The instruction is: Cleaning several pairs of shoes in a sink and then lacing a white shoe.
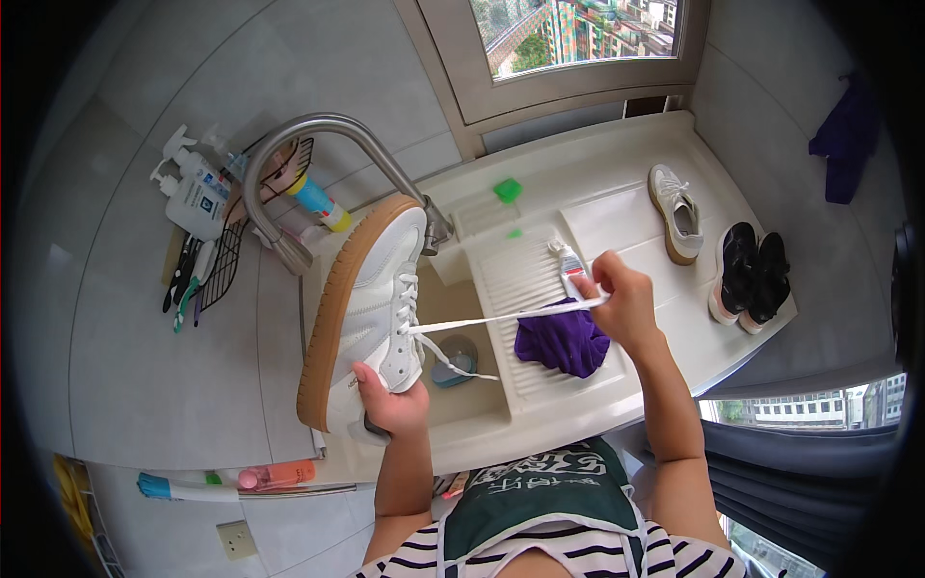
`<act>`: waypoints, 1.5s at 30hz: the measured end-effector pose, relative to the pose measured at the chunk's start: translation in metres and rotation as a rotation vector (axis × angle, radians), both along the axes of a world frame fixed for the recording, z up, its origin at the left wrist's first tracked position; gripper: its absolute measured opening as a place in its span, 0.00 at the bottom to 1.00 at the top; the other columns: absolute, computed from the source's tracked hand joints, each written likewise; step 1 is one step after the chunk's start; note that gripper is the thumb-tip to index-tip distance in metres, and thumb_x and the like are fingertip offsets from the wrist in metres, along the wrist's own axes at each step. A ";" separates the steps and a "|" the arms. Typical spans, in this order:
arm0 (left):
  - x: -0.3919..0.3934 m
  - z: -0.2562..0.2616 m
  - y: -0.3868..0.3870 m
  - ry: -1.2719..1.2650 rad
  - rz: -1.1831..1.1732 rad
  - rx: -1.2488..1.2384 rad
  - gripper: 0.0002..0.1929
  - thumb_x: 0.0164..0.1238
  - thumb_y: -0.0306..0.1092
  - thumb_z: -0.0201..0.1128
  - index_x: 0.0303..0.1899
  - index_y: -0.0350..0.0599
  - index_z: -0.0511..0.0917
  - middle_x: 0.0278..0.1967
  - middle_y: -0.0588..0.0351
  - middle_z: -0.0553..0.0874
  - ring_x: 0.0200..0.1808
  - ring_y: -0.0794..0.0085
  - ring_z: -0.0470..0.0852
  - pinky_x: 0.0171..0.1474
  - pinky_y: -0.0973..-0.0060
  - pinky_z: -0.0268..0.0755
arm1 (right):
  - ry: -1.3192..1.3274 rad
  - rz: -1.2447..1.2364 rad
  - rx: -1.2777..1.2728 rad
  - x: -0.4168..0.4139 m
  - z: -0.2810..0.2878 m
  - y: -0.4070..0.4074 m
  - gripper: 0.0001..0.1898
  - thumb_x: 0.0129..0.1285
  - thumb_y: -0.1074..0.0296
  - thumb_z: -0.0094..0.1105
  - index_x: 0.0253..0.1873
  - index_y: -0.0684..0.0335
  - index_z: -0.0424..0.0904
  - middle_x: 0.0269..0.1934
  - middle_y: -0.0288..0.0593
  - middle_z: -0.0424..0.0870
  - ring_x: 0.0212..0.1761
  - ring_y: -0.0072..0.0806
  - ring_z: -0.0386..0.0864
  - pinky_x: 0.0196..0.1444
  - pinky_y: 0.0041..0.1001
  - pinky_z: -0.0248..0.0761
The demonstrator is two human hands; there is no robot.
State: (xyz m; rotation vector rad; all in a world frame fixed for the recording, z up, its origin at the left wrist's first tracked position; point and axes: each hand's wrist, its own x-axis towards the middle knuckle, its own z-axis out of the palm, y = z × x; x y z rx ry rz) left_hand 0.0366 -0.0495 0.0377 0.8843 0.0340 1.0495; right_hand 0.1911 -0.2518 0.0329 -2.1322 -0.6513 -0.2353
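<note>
My left hand (394,401) grips a white sneaker (361,311) with a gum-coloured sole by its heel collar, raised over the basin of the sink (498,404). My right hand (625,300) pinches the end of one white shoelace (506,316) and holds it taut to the right of the shoe. The other lace end hangs loose over the basin. Its laces run through the lower eyelets, while some upper eyelets near the ankle are bare. Below my right hand, a crumpled purple cloth (560,339) lies on the ribbed washboard beside a white tube (569,264).
A second white sneaker (676,213) and a pair of black shoes (751,274) stand on the right ledge. The metal faucet (332,126) arches behind the raised shoe. A wire rack (224,260) with bottles and brushes hangs at left. A green block (508,190) sits near the window.
</note>
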 end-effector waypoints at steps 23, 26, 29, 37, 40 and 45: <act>-0.004 -0.001 -0.013 0.211 -0.419 -0.202 0.23 0.64 0.33 0.52 0.59 0.38 0.61 0.54 0.50 0.73 0.55 0.63 0.73 0.58 0.65 0.65 | -0.042 0.891 0.135 -0.042 0.042 0.046 0.09 0.45 0.71 0.61 0.31 0.60 0.70 0.27 0.39 0.74 0.27 0.35 0.76 0.26 0.31 0.70; -0.003 -0.004 -0.020 0.225 -0.292 -0.035 0.22 0.67 0.37 0.45 0.59 0.35 0.62 0.55 0.48 0.73 0.57 0.58 0.72 0.59 0.61 0.63 | -0.188 0.674 0.028 -0.051 0.042 0.049 0.12 0.43 0.67 0.64 0.32 0.60 0.70 0.29 0.36 0.72 0.30 0.32 0.75 0.27 0.29 0.70; -0.005 0.003 -0.019 0.204 -0.245 0.047 0.22 0.66 0.35 0.46 0.59 0.36 0.62 0.55 0.48 0.72 0.57 0.59 0.72 0.59 0.62 0.63 | -0.588 0.806 0.097 -0.049 0.029 0.051 0.10 0.43 0.69 0.62 0.32 0.59 0.72 0.30 0.36 0.72 0.30 0.27 0.74 0.25 0.23 0.68; -0.002 -0.010 -0.018 0.359 -0.225 -0.006 0.21 0.63 0.30 0.51 0.58 0.39 0.64 0.53 0.51 0.73 0.55 0.64 0.73 0.55 0.64 0.68 | -0.165 0.696 -0.038 -0.056 0.046 0.038 0.10 0.52 0.63 0.64 0.28 0.60 0.73 0.28 0.38 0.73 0.29 0.34 0.76 0.25 0.28 0.68; 0.007 -0.016 -0.016 0.297 -0.212 0.018 0.20 0.63 0.28 0.55 0.56 0.38 0.65 0.50 0.52 0.75 0.52 0.67 0.75 0.53 0.67 0.69 | -0.300 0.768 0.051 -0.061 0.034 0.042 0.04 0.50 0.71 0.60 0.29 0.61 0.74 0.27 0.38 0.72 0.29 0.34 0.74 0.27 0.30 0.68; 0.013 -0.019 0.003 0.273 -0.307 -0.198 0.17 0.63 0.29 0.56 0.53 0.37 0.68 0.49 0.53 0.75 0.49 0.69 0.76 0.53 0.68 0.69 | -0.190 1.208 -0.103 -0.074 0.052 0.022 0.08 0.52 0.63 0.62 0.30 0.60 0.76 0.27 0.37 0.74 0.29 0.33 0.76 0.26 0.30 0.68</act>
